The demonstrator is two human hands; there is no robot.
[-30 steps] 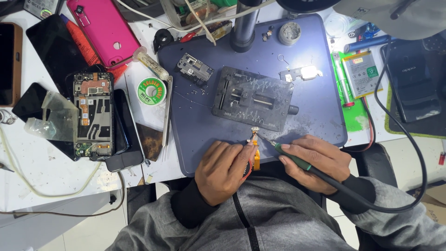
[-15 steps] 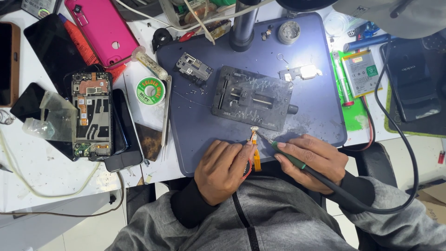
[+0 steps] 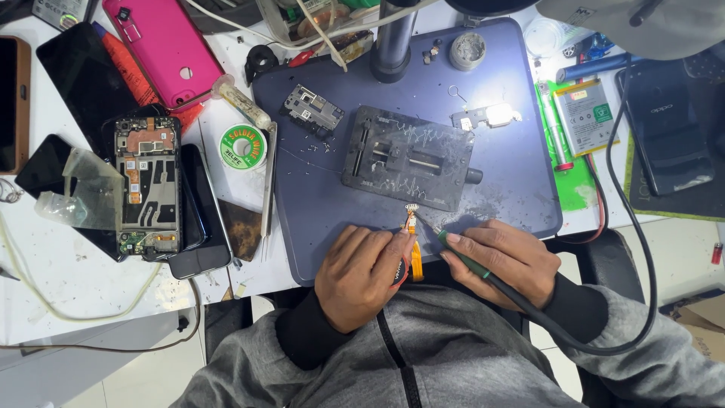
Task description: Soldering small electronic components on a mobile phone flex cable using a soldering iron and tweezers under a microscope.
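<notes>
Orange flex ribbon (image 3: 412, 249) was pinched between the fingers of the left hand (image 3: 361, 273), its small connector end raised just past the near edge of the dark metal fixture (image 3: 409, 157). A green-handled soldering iron (image 3: 462, 254) was gripped pen-fashion in the right hand (image 3: 504, 261), closed around the handle, and its tip was brought to the ribbon's upper end, touching it or just short of it; which could not be told. From this it was judged that the soldering of the connector was under way and not finished: the ribbon had not been fitted to any phone, and nothing was seen clamped in the fixture.

Both hands were rested on a blue-grey work mat (image 3: 317, 227), on which a small black board (image 3: 313, 110), a white lit component (image 3: 489, 115) and a round tin (image 3: 467, 51) were also laid. Left of the mat, tweezers (image 3: 268, 189), a spool of solder wire (image 3: 243, 146), an opened phone frame (image 3: 147, 185) and a pink phone back (image 3: 161, 47) were spread over a cluttered white bench (image 3: 68, 279). To the right, a battery (image 3: 591, 115) was set on a green pad (image 3: 578, 181) beside a black phone (image 3: 672, 128). The iron's black cable (image 3: 633, 249) was looped past the chair.
</notes>
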